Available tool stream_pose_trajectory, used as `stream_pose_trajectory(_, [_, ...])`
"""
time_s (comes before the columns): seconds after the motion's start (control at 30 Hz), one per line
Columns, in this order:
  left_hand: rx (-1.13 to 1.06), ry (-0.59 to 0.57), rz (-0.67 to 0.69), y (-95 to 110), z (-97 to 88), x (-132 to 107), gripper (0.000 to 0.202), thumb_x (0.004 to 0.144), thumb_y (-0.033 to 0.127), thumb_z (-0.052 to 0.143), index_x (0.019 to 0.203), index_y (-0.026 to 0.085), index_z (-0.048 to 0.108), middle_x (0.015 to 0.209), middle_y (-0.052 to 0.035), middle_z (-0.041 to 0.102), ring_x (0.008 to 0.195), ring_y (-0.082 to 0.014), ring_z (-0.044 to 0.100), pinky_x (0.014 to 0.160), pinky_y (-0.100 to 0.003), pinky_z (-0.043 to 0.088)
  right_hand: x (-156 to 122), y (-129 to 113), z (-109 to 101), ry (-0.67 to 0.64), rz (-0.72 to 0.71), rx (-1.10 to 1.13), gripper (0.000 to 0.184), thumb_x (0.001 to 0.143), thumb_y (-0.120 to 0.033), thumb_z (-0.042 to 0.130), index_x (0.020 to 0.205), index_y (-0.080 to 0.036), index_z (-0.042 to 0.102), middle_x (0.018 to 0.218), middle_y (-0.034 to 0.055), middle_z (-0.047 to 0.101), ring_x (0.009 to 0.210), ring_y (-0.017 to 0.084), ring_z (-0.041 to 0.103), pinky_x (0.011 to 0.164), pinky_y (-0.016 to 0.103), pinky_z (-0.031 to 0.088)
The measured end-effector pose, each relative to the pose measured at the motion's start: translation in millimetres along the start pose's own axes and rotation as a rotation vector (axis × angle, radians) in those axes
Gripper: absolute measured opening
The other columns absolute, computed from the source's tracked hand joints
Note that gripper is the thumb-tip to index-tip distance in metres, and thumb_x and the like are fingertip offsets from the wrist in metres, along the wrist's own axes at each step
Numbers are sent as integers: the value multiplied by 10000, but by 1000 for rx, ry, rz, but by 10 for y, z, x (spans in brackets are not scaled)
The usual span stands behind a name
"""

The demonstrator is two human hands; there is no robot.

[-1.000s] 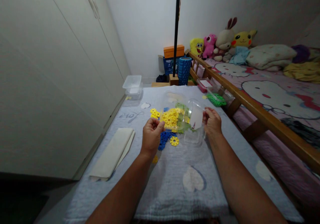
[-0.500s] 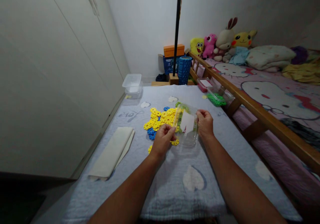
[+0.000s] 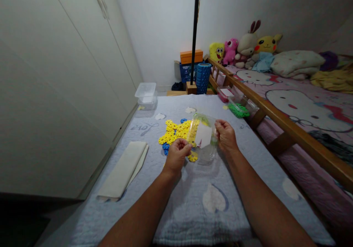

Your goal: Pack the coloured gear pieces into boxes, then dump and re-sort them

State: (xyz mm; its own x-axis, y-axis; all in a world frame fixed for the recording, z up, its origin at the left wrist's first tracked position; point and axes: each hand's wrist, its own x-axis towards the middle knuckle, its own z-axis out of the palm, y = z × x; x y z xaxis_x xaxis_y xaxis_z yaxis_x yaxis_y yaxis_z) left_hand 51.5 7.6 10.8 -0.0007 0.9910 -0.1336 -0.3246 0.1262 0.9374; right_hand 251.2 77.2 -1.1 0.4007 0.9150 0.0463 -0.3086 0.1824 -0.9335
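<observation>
Between my hands is a clear plastic container (image 3: 207,154) with a white label (image 3: 203,136) on it. My left hand (image 3: 178,154) pinches its left edge, while my right hand (image 3: 226,135) grips the right side. It is tilted above the table, and yellow and green pieces show through the plastic. Behind and left of it lies a pile of yellow flower-shaped discs (image 3: 172,125), with blue discs (image 3: 166,147) at its lower left. Whether any piece lies inside the container I cannot tell.
A folded cream cloth (image 3: 124,171) lies at the left. Stacked clear containers (image 3: 146,89) stand at the far left corner. At the far right are a container with red contents (image 3: 224,93) and green discs (image 3: 239,110), beside the wooden bed rail (image 3: 264,129).
The container has shifted slightly left and tilted in my hands. My left hand has moved a little left and down with it.
</observation>
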Motion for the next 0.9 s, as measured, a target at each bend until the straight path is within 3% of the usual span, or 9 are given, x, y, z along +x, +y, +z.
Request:
stream_pose_trajectory(0.3, [-23,32,-23,46,-9,27,330,618,337,813,715,185,537,569,62,528,505,-62,457,535,-183,357,-20,-82,-33,-98,156,95,466,581,-462,896,829,-217,585,562,-105,490,407,39,393,350,147,294])
stream_pose_trajectory(0.47, [-69,101,-23,372,-137,110,372,582,374,823,714,185,531,568,63,524,495,-66,463,509,-184,366,-29,-99,-49,-135,150,171,449,645,-542,848,876,-224,630,688,-53,603,519,80,522,442,197,436])
stream_pose_trajectory(0.57, [-77,207,66,660,-378,261,351,563,343,821,733,172,565,577,62,532,517,-63,482,526,-177,396,-10,-75,-83,-96,144,143,462,636,-547,842,895,-222,639,723,-37,632,529,87,535,450,210,437])
stream_pose_trajectory(0.7, [-41,400,91,945,-881,604,262,584,241,756,715,178,538,567,68,521,498,-63,468,497,-172,395,22,-18,-110,-63,144,63,450,597,-474,855,891,-222,626,710,-49,631,501,78,518,431,204,409])
stream_pose_trajectory(0.8, [21,576,59,1039,-1246,873,191,623,187,693,698,181,517,548,72,494,471,-66,451,471,-177,382,28,10,-106,-48,140,22,437,564,-413,850,880,-220,620,689,-58,631,481,72,508,423,198,406])
stream_pose_trajectory(0.9, [69,649,1,1050,-1491,1056,167,660,162,669,688,179,505,549,71,483,453,-62,428,456,-179,358,23,14,-104,-52,132,-8,403,568,-381,828,871,-219,617,687,-59,636,480,73,514,419,195,409])
